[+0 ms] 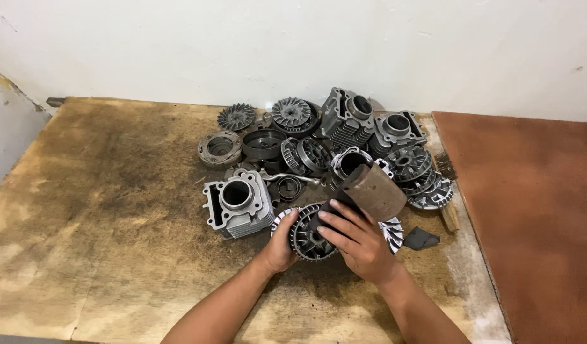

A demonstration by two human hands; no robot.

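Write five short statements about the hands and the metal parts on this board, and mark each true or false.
1. The left hand grips the rim of a finned metal disc. True.
2. The right hand lies flat on the bare board, away from the parts. False: its fingers press a brown sanding roll onto the disc.
3. A finned engine cylinder sits just left of the disc. True.
4. The parts lie on a glass table. False: they lie on a stained wooden board.
5. The pile of parts sits near the white wall. True.
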